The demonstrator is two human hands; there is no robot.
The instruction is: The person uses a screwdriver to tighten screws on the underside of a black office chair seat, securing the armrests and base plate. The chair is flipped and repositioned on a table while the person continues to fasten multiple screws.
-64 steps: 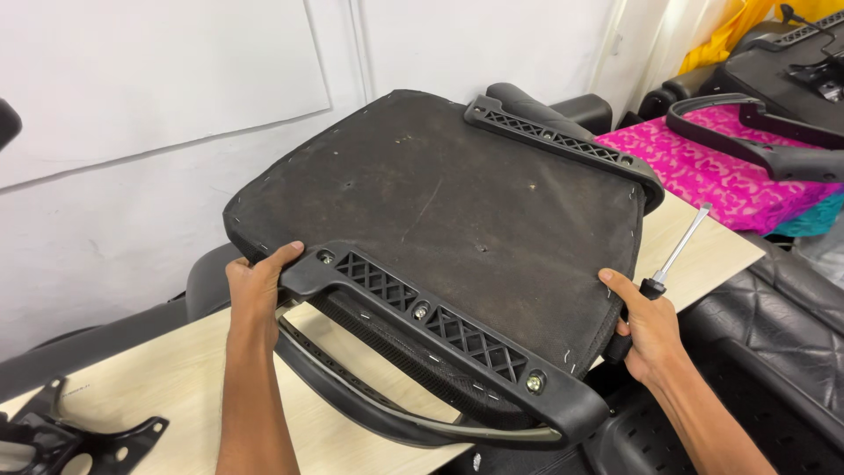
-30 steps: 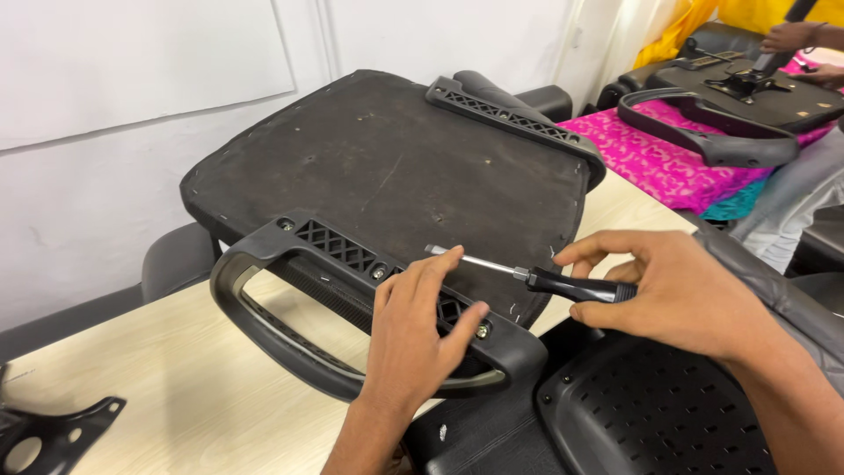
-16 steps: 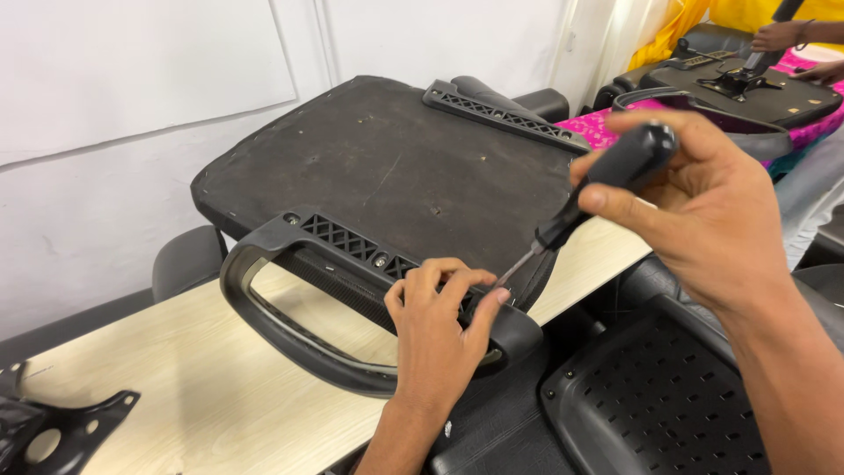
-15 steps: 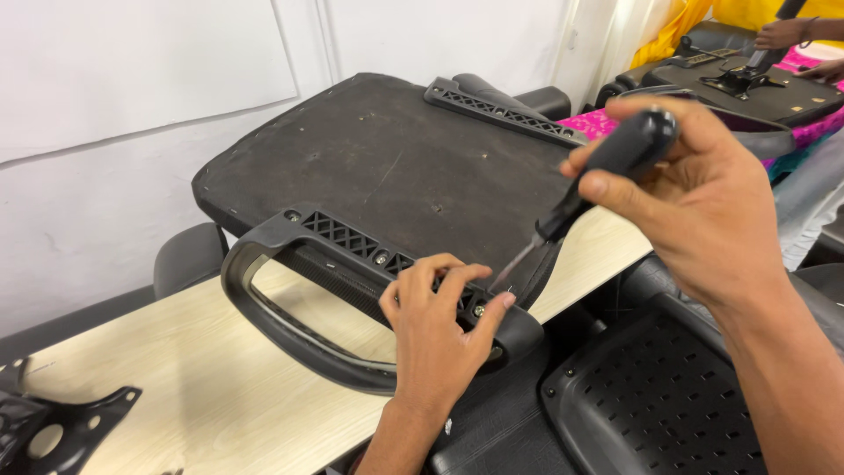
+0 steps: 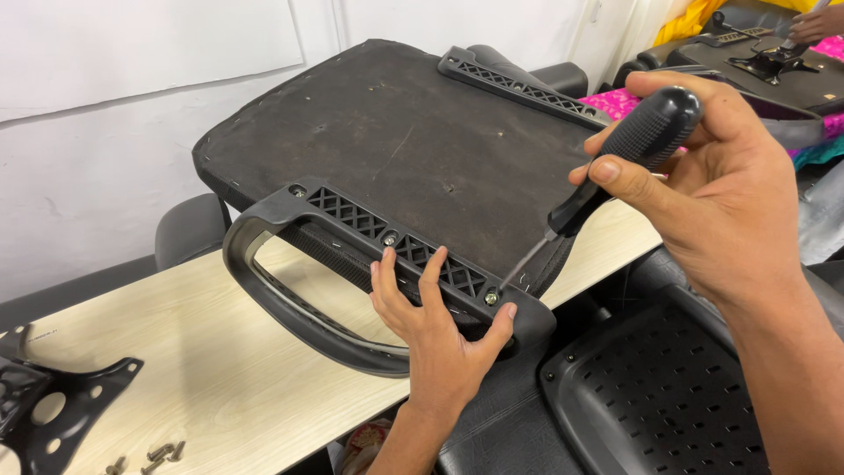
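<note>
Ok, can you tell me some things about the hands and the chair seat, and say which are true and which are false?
1. The right hand holds a screwdriver with a black handle. True.
2. The left hand holds a hammer. False: it presses flat on the black armrest and holds nothing.
3. The screwdriver tip is at the screw near the armrest's right end. True.
4. The chair seat lies on the floor. False: it rests on a light wooden table.
5. Loose screws lie on the table. True.

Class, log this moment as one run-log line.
left hand: open, braces black plastic armrest | right hand: grips black-handled screwdriver, tip at silver end screw | upturned black seat base on light wooden table
</note>
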